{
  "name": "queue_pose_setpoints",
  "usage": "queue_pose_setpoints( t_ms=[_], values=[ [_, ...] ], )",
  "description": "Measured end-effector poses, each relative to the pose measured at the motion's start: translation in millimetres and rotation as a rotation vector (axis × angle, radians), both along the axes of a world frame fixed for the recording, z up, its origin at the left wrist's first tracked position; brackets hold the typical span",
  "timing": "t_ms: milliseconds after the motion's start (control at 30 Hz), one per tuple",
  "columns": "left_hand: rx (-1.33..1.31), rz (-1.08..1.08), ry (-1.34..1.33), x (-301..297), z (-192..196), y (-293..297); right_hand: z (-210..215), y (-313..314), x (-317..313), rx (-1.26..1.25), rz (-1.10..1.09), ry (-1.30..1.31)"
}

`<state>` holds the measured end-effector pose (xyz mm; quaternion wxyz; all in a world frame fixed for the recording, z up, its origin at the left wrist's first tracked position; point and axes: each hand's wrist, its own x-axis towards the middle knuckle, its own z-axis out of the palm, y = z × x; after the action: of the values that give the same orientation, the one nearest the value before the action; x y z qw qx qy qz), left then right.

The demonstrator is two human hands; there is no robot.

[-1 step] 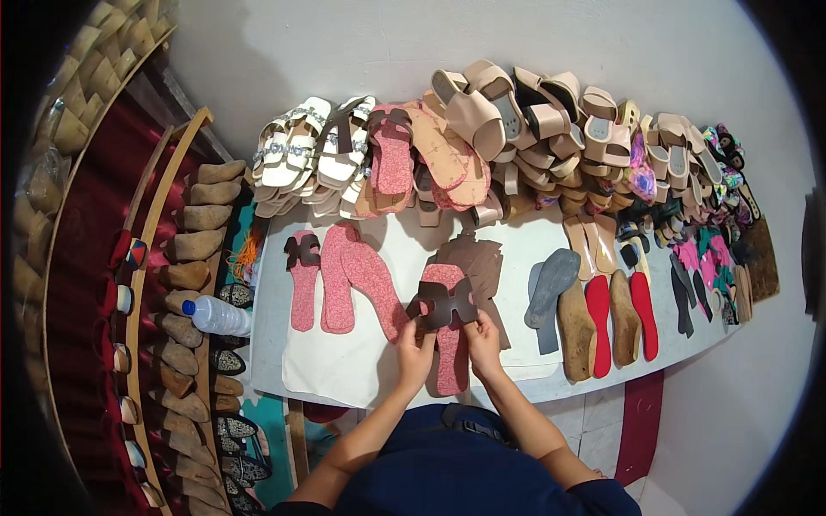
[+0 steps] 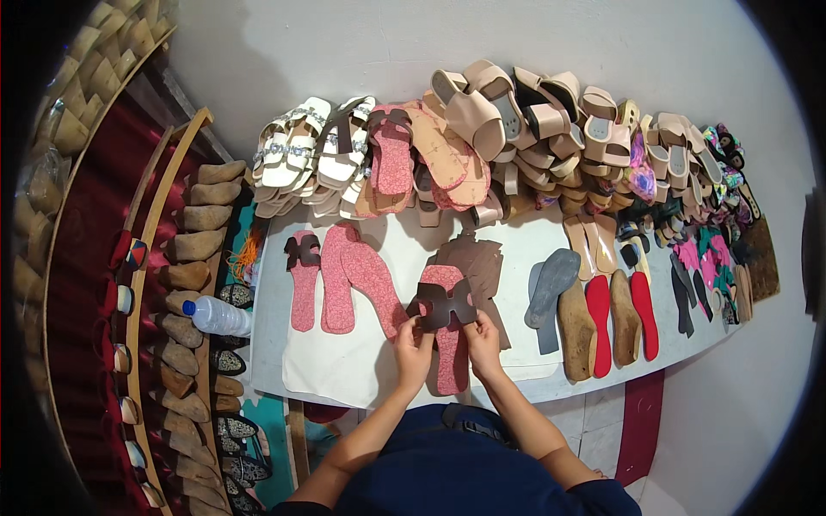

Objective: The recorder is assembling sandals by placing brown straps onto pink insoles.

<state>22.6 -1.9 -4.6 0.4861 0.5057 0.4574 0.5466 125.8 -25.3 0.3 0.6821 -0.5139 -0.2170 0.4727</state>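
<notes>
A dark brown H-shaped sandal strap (image 2: 446, 306) lies across the upper part of a pink patterned insole (image 2: 451, 365), in front of my body. At the strap's left end, my left hand (image 2: 413, 353) pinches it between thumb and fingers. Its right end is gripped by my right hand (image 2: 483, 344). Whether the fingers also hold the insole's edge is hidden. Behind the right hand lies a stack of brown strap pieces (image 2: 482, 267). Left of my hands are loose pink insoles (image 2: 338, 284) and one pink insole with a brown strap on it (image 2: 303, 284).
White and beige sandals (image 2: 482, 112) are heaped along the table's back. To the right lie grey soles (image 2: 552, 292), wooden shoe lasts (image 2: 576, 331) and red insoles (image 2: 600, 318). A water bottle (image 2: 219, 316) lies at the left edge beside a rack of lasts (image 2: 194, 249).
</notes>
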Motion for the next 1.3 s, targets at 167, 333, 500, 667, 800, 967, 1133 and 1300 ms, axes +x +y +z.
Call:
queue_pose_setpoints(
  t_ms=[167,333,500,667,800,967,1133,1300],
  values=[
    [0.067,-0.008,0.254,-18.4,-10.4,4.6,10.1,-7.5,0.0,-0.069,0.103,0.059],
    [0.085,-0.027,0.297,-18.8,3.8,2.7,13.9,-6.2,0.6,-0.028,0.056,0.133],
    [0.069,-0.141,0.223,-25.0,-10.5,4.4,9.6,-6.8,1.0,-0.015,0.064,0.163],
    [-0.014,-0.197,0.091,-24.8,-23.8,1.7,6.6,-6.6,2.3,0.003,0.050,0.168],
    [-0.107,-0.198,-0.053,-17.4,-25.3,0.8,-1.6,-3.6,2.4,0.004,0.018,0.125],
    [-0.126,-0.170,-0.077,0.1,-15.8,-3.3,12.1,2.9,-7.1,0.056,-0.062,-0.029],
    [-0.308,-0.297,-0.218,-10.8,6.9,4.8,15.1,9.3,-2.3,0.072,-0.097,-0.002],
    [-0.257,-0.351,-0.288,-10.8,5.2,7.5,11.5,11.7,-3.9,0.020,-0.049,0.030]
  ],
)
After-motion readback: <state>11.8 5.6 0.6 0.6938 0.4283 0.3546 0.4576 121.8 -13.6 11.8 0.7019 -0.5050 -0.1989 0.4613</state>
